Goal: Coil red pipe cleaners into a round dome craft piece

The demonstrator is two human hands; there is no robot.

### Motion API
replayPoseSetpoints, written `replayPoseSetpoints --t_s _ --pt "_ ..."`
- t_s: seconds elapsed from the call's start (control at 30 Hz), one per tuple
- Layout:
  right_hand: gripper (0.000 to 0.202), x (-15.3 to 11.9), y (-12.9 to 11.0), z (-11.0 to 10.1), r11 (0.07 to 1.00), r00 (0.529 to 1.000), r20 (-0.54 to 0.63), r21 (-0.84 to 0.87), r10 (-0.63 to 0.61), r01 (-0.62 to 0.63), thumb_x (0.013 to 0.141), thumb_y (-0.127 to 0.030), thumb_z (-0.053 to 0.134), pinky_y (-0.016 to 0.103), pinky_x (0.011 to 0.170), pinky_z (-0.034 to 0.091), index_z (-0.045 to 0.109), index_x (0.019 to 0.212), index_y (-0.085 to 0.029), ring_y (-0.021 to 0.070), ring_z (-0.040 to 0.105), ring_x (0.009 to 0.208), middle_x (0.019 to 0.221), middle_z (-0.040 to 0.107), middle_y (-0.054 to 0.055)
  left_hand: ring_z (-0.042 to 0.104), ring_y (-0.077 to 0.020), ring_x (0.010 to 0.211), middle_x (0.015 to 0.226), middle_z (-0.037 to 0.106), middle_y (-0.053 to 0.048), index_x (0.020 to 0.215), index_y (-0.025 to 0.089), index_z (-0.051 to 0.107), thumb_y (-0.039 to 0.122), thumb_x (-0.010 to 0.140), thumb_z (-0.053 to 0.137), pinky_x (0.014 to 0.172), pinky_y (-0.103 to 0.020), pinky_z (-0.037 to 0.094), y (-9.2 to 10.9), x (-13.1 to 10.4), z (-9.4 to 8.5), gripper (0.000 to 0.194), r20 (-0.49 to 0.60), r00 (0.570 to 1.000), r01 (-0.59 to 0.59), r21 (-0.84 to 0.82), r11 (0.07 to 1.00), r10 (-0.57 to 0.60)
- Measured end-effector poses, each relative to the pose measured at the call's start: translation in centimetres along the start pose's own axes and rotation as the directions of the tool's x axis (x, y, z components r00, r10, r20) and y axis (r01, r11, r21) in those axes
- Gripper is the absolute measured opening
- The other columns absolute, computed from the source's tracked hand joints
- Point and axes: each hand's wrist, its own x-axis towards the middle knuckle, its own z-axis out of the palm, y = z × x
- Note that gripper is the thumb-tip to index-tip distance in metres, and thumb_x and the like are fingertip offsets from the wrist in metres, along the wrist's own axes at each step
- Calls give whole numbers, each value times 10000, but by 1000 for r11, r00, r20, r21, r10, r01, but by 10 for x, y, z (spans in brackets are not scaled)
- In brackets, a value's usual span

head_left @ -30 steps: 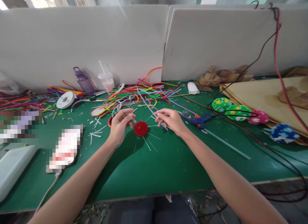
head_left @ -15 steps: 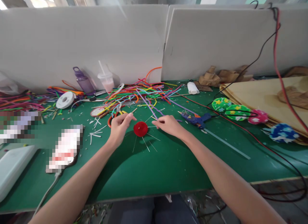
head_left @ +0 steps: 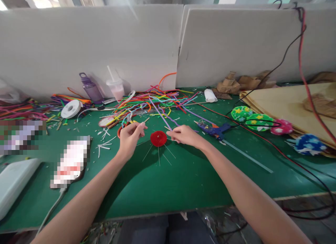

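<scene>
A round, fuzzy red disc [head_left: 158,138] with thin pale wire spokes [head_left: 158,156] fanning out from its edge is between my hands, just over the green table. My right hand [head_left: 183,136] is at the disc's right side, thumb and fingers pinched on one of the spokes. To the left of the disc, my left hand [head_left: 131,137] is closed with thumb and index finger together. Whatever it may hold is too small to make out. Orange-handled scissors [head_left: 119,132] lie partly hidden behind the left hand.
Tangled coloured pipe cleaners [head_left: 154,100] lie behind my hands. A blue glue gun [head_left: 216,131] with a long glue stick rests at right, near fuzzy patterned pieces [head_left: 258,122]. At left are a phone [head_left: 70,162], a power bank [head_left: 18,183] and a ribbon spool [head_left: 70,109].
The red disc has shifted slightly right and its spokes have turned. My left fingers have curled in closer together. My right hand stays close to the disc's edge.
</scene>
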Motion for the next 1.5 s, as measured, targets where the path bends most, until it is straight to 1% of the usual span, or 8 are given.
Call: replayPoseSetpoints --t_s 0.17,0.3,0.5,0.63,0.8,0.93,1.3,1.5 --pt "426 -2 2 -7 979 955 292 172 51 -105 895 -417 515 229 375 247 608 582 -144 46 368 325 441 533 6 461 -89 508 541 539 7 640 177 681 357 813 630 468 -226 331 0 2 -1 255 -80 997 -5 1 1000 5" --pt "375 -3 3 -11 937 939 342 318 25 -141 872 -397 560 221 348 230 604 596 -146 46 385 322 433 520 -6 448 -79 495 542 543 14 678 178 687 385 809 635 454 -216 316 -1 4 -2 251 -150 989 -3 -9 1000 2" --pt "283 -3 5 -13 851 957 280 519 -78 -82 873 -351 569 207 347 235 593 667 -158 44 410 359 481 526 -22 480 -80 516 586 578 10 741 177 682 363 814 640 471 -213 351 -2 6 -3 205 -193 980 -54 -46 997 44" --pt "193 -2 4 -12 776 973 162 630 -165 27 854 -340 591 213 370 247 598 764 -169 60 459 396 525 560 -26 602 -112 638 660 643 10 922 202 674 318 802 661 627 -238 469 -2 7 -4 167 -195 977 -103 -73 992 87" --pt "165 2 5 -9 745 977 54 656 -205 121 785 -326 678 232 424 263 619 820 -176 87 537 507 631 605 -9 671 -153 792 782 710 -17 992 205 663 289 781 680 778 -292 505 -5 8 -5 228 -151 986 -75 -67 995 64" --pt "141 5 8 -7 728 972 -5 662 -234 179 745 -293 716 242 481 289 661 802 -176 84 512 563 646 569 -20 672 -153 813 850 729 -29 997 202 672 262 765 692 819 -307 507 -7 9 -6 240 -131 990 -70 -90 994 58" --pt "136 8 12 -6 690 961 -13 693 -275 207 708 -294 755 242 465 219 707 790 -198 72 414 530 588 522 -33 646 -167 807 855 709 -31 870 204 719 269 788 655 721 -285 492 -10 9 -4 123 -96 991 -94 7 996 95" --pt "144 8 13 -6 711 961 -16 670 -275 215 716 -301 746 235 473 248 691 788 -188 76 436 557 608 530 -27 647 -195 917 944 717 -43 846 206 715 281 776 665 802 -318 501 -14 10 -5 114 -95 986 -139 -15 990 137"
